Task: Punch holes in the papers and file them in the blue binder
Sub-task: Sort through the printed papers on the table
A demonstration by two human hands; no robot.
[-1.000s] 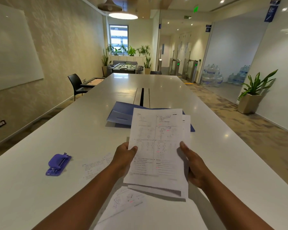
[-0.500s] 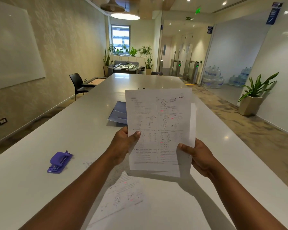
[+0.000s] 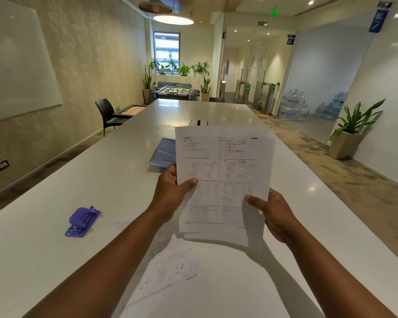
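Head view: the long white table (image 3: 106,180) fills the scene and serves as the landmark for everything else. Above its near middle a stack of printed papers (image 3: 223,180) is held upright, clear of the surface. Behind that stack, farther along the table, the blue binder (image 3: 162,154) lies flat, mostly hidden; whether it is open or closed is hard to tell from here. More loose sheets (image 3: 170,262) lie flat on the table's near end, below the raised stack. Toward the table's left edge sits the purple hole punch (image 3: 82,222), well apart from both hands.

The left hand (image 3: 170,193) pinches the stack's left edge, thumb across the front of the page. The right hand (image 3: 274,214) has its grip on the lower right corner, thumb on the front and fingers behind.

By my reading the step in hand is squaring the sheets together; no punching has begun. The next move would call for carrying the aligned edge over to the punch, sliding it fully into the slot, and pressing down, keeping the sheets from fanning out on the way.
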